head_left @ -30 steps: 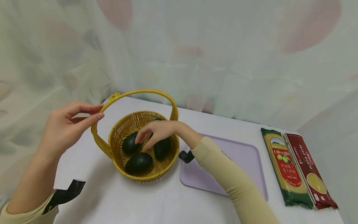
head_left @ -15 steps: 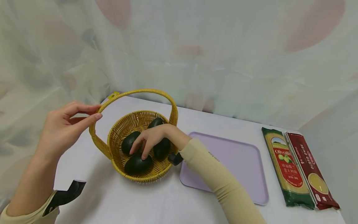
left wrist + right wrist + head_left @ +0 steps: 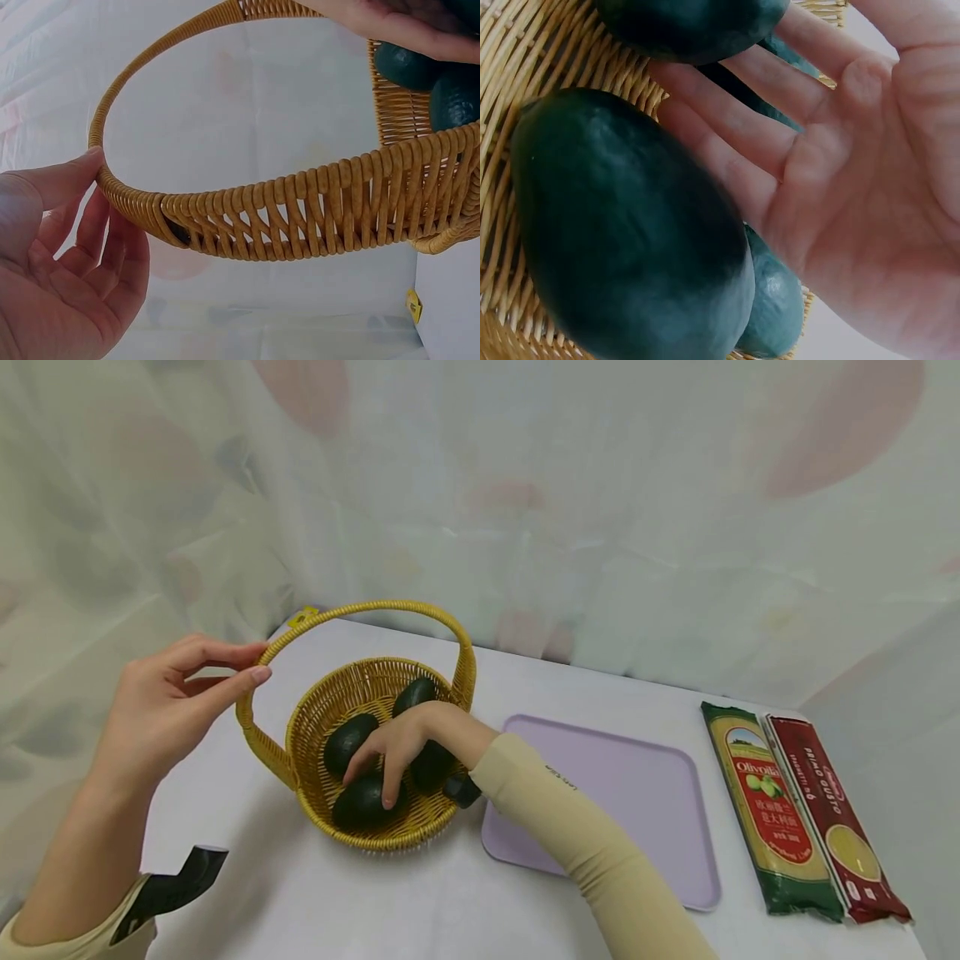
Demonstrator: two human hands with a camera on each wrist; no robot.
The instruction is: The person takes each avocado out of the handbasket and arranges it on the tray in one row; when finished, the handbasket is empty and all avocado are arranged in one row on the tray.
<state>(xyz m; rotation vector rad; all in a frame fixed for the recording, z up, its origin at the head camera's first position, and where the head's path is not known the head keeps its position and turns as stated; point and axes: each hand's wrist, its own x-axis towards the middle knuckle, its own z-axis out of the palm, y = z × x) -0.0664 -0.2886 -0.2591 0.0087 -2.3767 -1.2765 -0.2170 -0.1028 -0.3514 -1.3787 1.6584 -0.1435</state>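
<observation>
My left hand (image 3: 161, 706) pinches the left side of the arched handle of a yellow wicker basket (image 3: 296, 727) between thumb and fingers; the left wrist view shows the pinch close up. Several dark green avocados lie inside. My right hand (image 3: 401, 743) reaches down into the basket. Its thumb and fingers lie around the nearest avocado (image 3: 356, 810), with the thumb on the near side. Beside that hand are a left avocado (image 3: 348, 743) and a back avocado (image 3: 414, 692); another avocado (image 3: 431, 767) is partly hidden under the wrist. In the right wrist view the fingers (image 3: 727, 112) reach between avocados.
A flat lilac tray (image 3: 645, 793) lies right of the basket, partly covered by the right sleeve. Farther right are a green-and-gold pasta packet (image 3: 772, 810) and a dark red spaghetti packet (image 3: 836, 818). A pale patterned curtain (image 3: 600, 527) hangs behind the white table.
My right hand has moved toward me, from above the middle of the basket onto the nearest avocado. The basket has shifted slightly left, with my left hand still on its handle.
</observation>
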